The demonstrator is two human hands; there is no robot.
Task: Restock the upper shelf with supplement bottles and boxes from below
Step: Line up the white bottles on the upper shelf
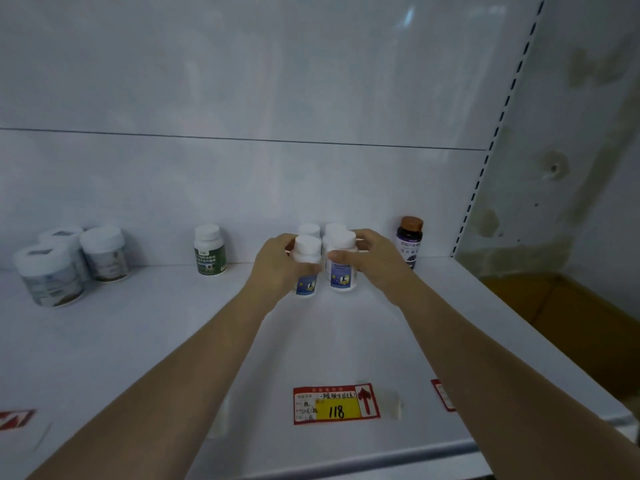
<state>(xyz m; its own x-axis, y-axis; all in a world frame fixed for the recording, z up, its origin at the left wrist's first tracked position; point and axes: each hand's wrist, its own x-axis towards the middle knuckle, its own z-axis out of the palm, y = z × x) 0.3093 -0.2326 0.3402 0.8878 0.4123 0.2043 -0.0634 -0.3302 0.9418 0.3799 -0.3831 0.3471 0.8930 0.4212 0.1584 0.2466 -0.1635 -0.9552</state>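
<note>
On the white upper shelf (173, 341) stands a cluster of small white bottles with blue labels. My left hand (277, 268) wraps the front left bottle (306, 258). My right hand (372, 261) wraps the front right bottle (343, 271). Both bottles stand upright on the shelf. Two more white-capped bottles (309, 230) stand just behind them, partly hidden by my fingers.
A green-label bottle (210, 251) stands to the left, and three wide white jars (52, 271) sit at far left. A dark bottle with a brown cap (410, 237) is at the right by the slotted upright (485, 174). A price tag (336, 405) marks the shelf's front edge. A cardboard box (571, 317) sits beyond the right end.
</note>
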